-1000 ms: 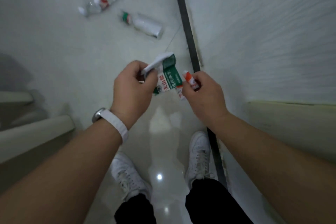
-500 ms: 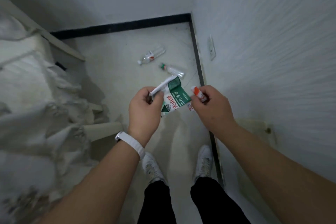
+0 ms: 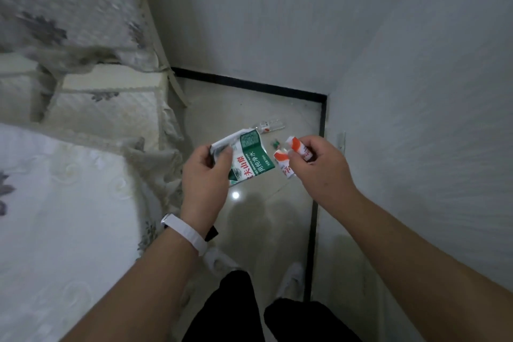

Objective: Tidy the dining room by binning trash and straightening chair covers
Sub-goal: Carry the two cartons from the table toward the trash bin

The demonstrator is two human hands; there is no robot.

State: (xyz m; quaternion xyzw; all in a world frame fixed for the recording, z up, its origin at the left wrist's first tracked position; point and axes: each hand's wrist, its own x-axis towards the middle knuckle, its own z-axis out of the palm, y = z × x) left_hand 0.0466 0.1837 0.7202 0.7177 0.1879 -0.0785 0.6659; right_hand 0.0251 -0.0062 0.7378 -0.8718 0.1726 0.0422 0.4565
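Your left hand (image 3: 204, 172) pinches a green-and-white label (image 3: 249, 157); your right hand (image 3: 313, 166), fingers curled, grips a red-and-white label (image 3: 288, 157)

A: Side clearance?
B: Wall (image 3: 416, 119) close right of the right hand (image 3: 319, 166). Covered chair (image 3: 111, 108) crowds left of the left hand (image 3: 205, 175).
A: Ahead?
B: Open floor (image 3: 244, 108) strip below both hands; a bottle (image 3: 270, 126) lies beyond them.

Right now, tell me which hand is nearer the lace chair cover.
Left. The left hand, holding the green label, is close to the right of the chair cover; the right hand, pinching a red-and-white label, is farther right.
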